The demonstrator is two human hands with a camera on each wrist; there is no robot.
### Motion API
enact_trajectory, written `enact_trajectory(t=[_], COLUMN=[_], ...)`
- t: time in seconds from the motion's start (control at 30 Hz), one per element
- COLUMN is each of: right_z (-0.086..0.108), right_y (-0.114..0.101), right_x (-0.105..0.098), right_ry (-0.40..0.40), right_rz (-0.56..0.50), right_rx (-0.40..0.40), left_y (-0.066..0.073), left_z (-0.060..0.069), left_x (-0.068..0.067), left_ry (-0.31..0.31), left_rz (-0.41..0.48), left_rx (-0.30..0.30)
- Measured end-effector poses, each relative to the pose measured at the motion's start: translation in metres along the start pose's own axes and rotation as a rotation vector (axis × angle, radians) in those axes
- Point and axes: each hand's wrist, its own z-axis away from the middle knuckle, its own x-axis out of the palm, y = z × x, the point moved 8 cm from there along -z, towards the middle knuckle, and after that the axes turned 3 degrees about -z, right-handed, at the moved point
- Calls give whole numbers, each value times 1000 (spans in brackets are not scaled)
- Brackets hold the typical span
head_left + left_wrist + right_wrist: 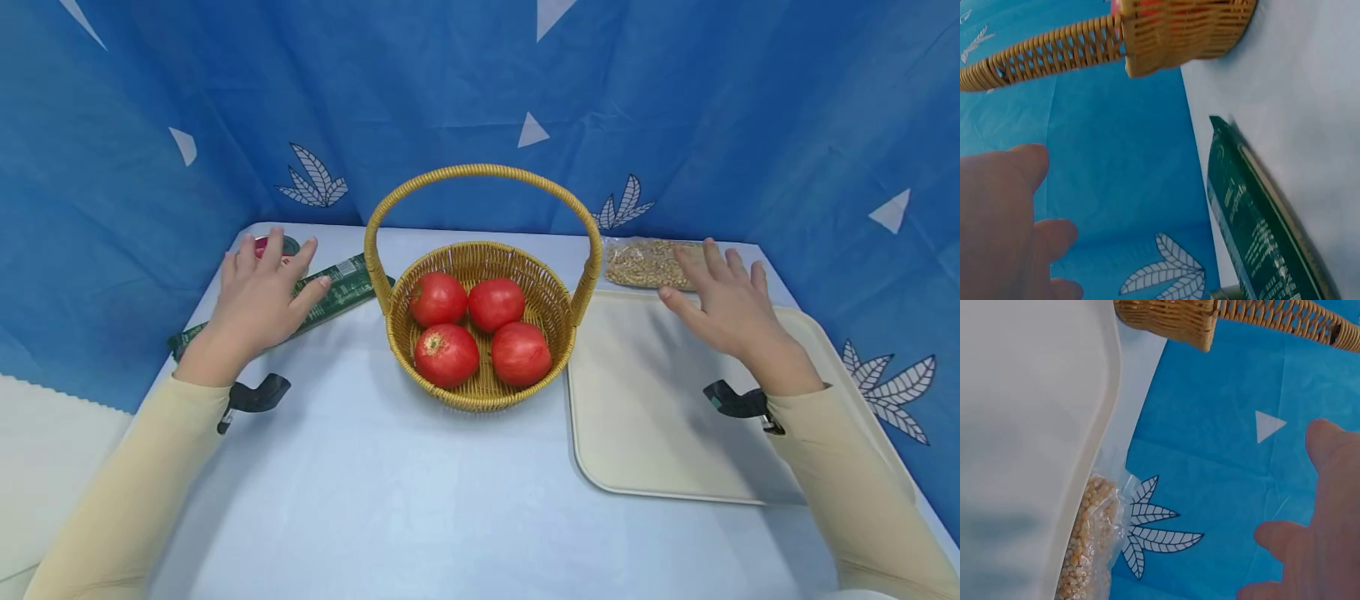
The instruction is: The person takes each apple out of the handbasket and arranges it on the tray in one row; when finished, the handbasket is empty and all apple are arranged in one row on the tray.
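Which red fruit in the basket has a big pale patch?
The lower-left red fruit in the basket, seen in the head view; the other three show no such large pale patch.

Long plain beige sleeves (135, 483) end beside black, curved wrist-worn devices (258, 395).
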Motion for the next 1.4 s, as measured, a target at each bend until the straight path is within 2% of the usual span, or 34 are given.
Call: enact_trajectory(t=[0.2,0.4,0.6,0.9,1.07,1.23,1.4], right_z=[8,18,27,37,45,54,60], right_y=[-16,-31,-43,-60,-72,-87,-102], right_x=[-4,-8,-10,-7,-10,-12,-15], right_ry=[25,63,94,67,86,115,156], right_rz=[-9,-8,-11,-7,-19,-14,-12], right_rx=[-54,-103,-150,-208,-275,-351,-435], left_y=[10,20,31,49,59,69,79], left_z=[9,21,32,51,62,71,79], left_x=[2,2,8,10,12,18,21], left_ry=[-28,4,-18,-13,-1,-15,6], left_rz=[-11,-27,-26,-48,-48,-43,-31], left_rx=[27,65,73,135,168,203,253])
